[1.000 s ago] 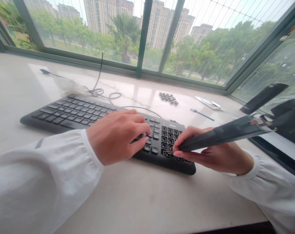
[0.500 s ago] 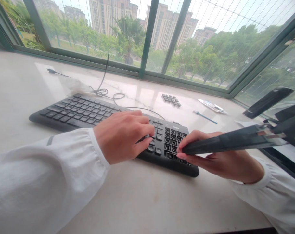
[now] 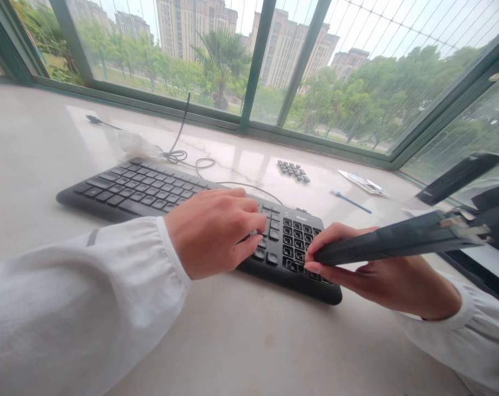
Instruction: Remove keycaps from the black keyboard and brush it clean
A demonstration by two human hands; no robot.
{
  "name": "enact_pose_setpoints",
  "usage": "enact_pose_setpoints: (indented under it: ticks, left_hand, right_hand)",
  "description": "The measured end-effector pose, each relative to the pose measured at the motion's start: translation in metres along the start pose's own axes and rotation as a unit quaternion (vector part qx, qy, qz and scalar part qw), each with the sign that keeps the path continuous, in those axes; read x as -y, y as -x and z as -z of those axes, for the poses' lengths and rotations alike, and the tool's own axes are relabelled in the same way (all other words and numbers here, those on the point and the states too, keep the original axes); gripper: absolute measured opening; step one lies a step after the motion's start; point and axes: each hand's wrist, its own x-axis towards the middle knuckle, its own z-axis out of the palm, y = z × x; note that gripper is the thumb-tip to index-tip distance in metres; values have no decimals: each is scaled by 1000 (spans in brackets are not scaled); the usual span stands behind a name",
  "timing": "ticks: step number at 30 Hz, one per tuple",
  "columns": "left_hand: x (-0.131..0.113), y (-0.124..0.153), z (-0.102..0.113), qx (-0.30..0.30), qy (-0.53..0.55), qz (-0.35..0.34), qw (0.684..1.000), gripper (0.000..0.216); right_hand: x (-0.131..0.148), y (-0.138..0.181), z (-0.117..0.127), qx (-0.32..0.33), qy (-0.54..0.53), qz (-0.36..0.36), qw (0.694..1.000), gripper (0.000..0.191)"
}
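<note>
A black keyboard (image 3: 142, 190) lies across the pale stone sill, its cable curling off toward the window. My left hand (image 3: 214, 231) rests on its right-middle part, fingers curled over the keys and thumb by the front edge, holding it down. My right hand (image 3: 381, 275) grips a long dark tool (image 3: 381, 243) near its tip. The tip sits on the number pad (image 3: 297, 242), whose keys look open-topped. The tool's far end runs off toward dark gear at the right edge.
A small pile of loose black keycaps (image 3: 293, 170) lies behind the keyboard. A thin blue tool (image 3: 350, 202) and a flat packet (image 3: 363, 183) lie to the right of it. A dark slanted device (image 3: 459, 177) stands at the far right. Window frames border the sill.
Both hands keep their places on the keyboard and the tool tip stays at the number pad. Only the view has shifted slightly.
</note>
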Motion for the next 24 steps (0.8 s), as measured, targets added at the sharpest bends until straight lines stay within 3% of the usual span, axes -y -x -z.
enact_pose_setpoints:
  ticks: [16,24]
  left_hand:
    - [-1,-1,1,-16,0,-12,1000,18]
    - [-1,-1,0,-14,-10,-9,1000,19]
  right_hand:
    - [1,-2,-5,-25,53,52,997,11]
    - [1,-2,-3,-52,21,59,997,8]
